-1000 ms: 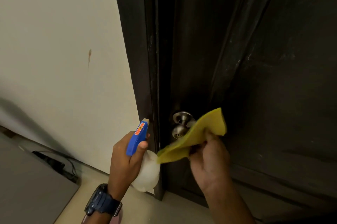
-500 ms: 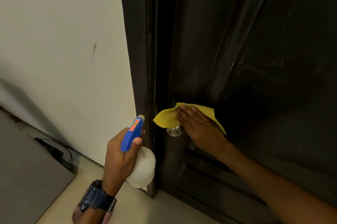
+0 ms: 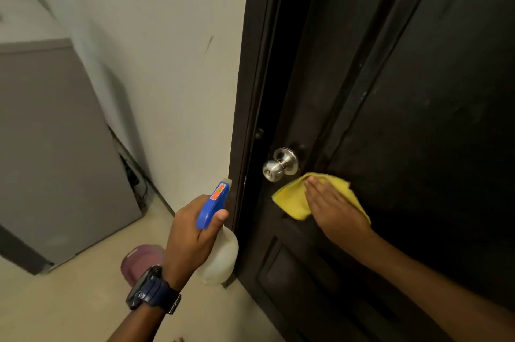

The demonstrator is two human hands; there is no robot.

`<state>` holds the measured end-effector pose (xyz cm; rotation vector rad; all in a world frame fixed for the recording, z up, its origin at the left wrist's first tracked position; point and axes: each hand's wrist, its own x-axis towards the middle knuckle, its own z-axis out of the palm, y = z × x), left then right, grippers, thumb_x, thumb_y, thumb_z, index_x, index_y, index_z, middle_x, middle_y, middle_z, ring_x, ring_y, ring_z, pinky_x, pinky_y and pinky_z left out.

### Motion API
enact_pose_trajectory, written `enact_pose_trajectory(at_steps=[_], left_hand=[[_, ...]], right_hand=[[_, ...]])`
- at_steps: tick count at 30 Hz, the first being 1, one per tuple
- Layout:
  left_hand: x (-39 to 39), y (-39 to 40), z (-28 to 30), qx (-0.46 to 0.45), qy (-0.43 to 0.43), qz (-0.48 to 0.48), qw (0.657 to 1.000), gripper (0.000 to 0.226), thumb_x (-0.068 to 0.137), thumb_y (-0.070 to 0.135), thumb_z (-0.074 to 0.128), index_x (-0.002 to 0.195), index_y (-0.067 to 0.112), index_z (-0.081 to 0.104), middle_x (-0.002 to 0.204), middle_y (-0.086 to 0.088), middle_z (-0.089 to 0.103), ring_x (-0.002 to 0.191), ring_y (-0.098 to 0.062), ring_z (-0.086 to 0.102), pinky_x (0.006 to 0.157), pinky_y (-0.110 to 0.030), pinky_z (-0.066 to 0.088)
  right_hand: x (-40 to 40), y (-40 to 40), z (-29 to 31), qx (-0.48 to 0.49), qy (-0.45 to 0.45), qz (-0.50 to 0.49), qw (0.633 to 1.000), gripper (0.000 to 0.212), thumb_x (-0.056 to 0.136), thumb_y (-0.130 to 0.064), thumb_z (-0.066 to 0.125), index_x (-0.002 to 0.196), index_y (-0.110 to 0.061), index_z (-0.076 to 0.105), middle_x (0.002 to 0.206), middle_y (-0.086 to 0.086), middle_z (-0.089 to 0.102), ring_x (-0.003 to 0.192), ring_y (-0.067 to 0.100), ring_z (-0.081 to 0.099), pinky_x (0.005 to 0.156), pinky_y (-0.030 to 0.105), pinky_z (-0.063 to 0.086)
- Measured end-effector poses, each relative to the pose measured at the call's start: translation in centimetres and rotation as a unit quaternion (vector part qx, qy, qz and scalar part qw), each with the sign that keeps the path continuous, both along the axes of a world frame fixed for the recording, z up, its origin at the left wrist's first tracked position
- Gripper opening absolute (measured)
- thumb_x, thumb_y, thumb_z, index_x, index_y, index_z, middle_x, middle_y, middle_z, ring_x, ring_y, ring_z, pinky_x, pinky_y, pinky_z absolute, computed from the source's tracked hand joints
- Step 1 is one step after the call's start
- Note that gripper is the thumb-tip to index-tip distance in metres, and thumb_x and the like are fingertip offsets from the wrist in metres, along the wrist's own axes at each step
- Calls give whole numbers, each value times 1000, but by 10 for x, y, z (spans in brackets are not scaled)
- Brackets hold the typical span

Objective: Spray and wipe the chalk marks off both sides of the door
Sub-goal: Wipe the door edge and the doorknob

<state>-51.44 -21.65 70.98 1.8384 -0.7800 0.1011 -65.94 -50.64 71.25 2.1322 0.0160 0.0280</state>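
Observation:
A dark, nearly black panelled door [image 3: 418,90] fills the right half of the view, with a silver round knob [image 3: 274,169] near its left edge. My right hand [image 3: 334,208] lies flat with straight fingers, pressing a yellow cloth [image 3: 292,202] against the door just below and right of the knob. My left hand [image 3: 192,233] grips a spray bottle [image 3: 218,255] with a white body and a blue trigger head [image 3: 213,205], held beside the door frame. Faint pale specks show on the door panel; no clear chalk marks are visible.
The dark door frame [image 3: 245,118] meets a cream wall [image 3: 156,63] on the left. A grey cabinet [image 3: 55,146] stands at far left with cables behind it. A purple slipper [image 3: 142,261] lies on the beige floor [image 3: 69,300]. A dark watch [image 3: 152,290] is on my left wrist.
My right hand slid the cloth down and to the right, off the knob, which is now uncovered. The view has shifted, so the cabinet and floor show more. The left hand keeps its grip.

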Motion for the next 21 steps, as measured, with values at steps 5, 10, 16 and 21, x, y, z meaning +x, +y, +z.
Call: enact_pose_trajectory(at_steps=[5,10,16,21], left_hand=[[-34,5,2,5,10,27,1000,90,88,85,25,90,6,68,78,-5,68,69,-24,64,66,-42,53],[-57,-1,1,-6,28,26,999,89,87,85,30,93,6,70,81,-5,69,73,-26,65,68,-50,53],[-56,3,-17,-21,62,52,997,91,86,88,29,94,7,71,79,-3,69,69,-25,65,65,-51,55],[-45,0,-30,-28,87,55,994,89,86,88,28,98,11,71,82,3,69,73,-18,66,67,-46,56]], right_hand=[[29,-1,81,85,-173,68,979,57,98,-12,19,148,4,39,156,22,39,151,36,23,123,59,-1],[85,5,85,-1,-89,80,993,60,101,-19,11,154,5,26,162,22,24,154,38,6,123,58,-2],[64,5,37,15,-49,55,997,63,101,-25,15,155,7,18,164,25,14,154,40,1,121,58,-11],[47,-8,23,6,-12,50,999,67,103,-30,22,153,12,11,162,31,8,150,48,-3,120,62,-11]])
